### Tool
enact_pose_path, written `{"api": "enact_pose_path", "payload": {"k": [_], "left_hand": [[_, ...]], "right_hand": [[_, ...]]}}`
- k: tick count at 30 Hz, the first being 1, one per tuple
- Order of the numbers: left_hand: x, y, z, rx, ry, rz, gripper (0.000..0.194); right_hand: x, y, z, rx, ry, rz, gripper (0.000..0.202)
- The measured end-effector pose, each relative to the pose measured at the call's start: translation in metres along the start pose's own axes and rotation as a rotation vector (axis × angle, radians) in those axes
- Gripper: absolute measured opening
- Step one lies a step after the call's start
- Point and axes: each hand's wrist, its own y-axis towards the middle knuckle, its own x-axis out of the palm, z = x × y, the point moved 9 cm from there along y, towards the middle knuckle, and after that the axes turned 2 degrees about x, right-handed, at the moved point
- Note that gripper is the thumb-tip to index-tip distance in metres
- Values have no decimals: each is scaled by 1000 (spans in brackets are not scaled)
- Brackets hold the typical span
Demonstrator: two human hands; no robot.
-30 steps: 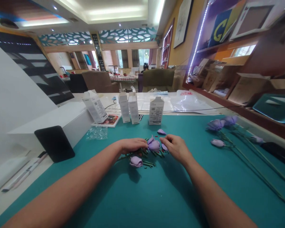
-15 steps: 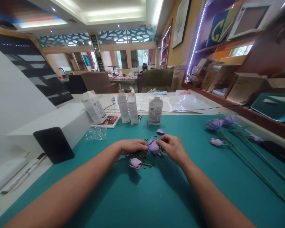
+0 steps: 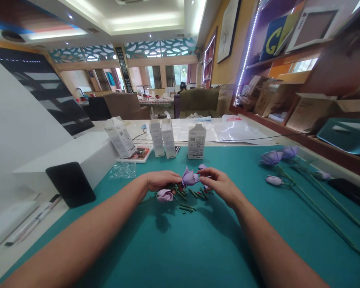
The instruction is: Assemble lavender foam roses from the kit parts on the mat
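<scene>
My left hand point(image 3: 164, 181) grips the stem of a purple flower point(image 3: 190, 177) just below its bloom. A second, paler bloom point(image 3: 165, 195) hangs under that hand, its stem running back toward the palm. On the right side of the held flower is my right hand point(image 3: 217, 182), thumb and index finger apart at the petals' edge. A loose purple petal point(image 3: 202, 167) lies behind its fingertips. Short green stem pieces point(image 3: 186, 208) are scattered on the teal mat point(image 3: 180, 248) below and between the hands.
Long-stemmed purple flowers point(image 3: 271, 158) lie at the right, near a black object point(image 3: 351, 194). White cartons point(image 3: 197, 142) stand along the mat's back edge. Clear plastic point(image 3: 123, 170) lies at the left, and a black tablet-like panel point(image 3: 70, 185) leans against a white box point(image 3: 69, 152).
My left hand has shifted slightly left and up with both blooms, uncovering more stem pieces. My right thumb and index finger have parted beside the flower.
</scene>
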Motion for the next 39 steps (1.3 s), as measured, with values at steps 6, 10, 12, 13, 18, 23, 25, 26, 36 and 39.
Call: {"api": "enact_pose_path", "payload": {"k": [6, 10, 12, 13, 18, 23, 25, 26, 36, 39], "left_hand": [[-1, 0, -2, -45, 54, -38, 48], [0, 1, -6, -61, 94, -40, 43], [-1, 2, -8, -74, 120, -29, 41], [-1, 3, -10, -82, 135, -22, 40], [-12, 0, -4, -95, 269, 74, 36], [-33, -38, 40, 31, 466, 406, 30], [-29, -74, 71, 228, 631, 704, 31], [-17, -94, 84, 344, 713, 831, 33], [100, -80, 23, 544, 1242, 603, 41], [92, -65, 12, 497, 1335, 651, 50]], "right_hand": [[21, -5, -3, -35, -42, -85, 42], [27, -4, 5, -28, -44, -78, 37], [29, -3, 9, -18, -40, -78, 35], [29, -2, 10, -15, -35, -76, 34], [32, -2, 15, 8, -63, -60, 30], [34, 1, 24, 38, -66, -10, 25], [34, 3, 30, 48, -60, 4, 25], [34, 4, 33, 51, -58, 11, 25], [36, 5, 46, 140, 7, -14, 28], [36, 5, 46, 146, 15, -10, 26]]}}
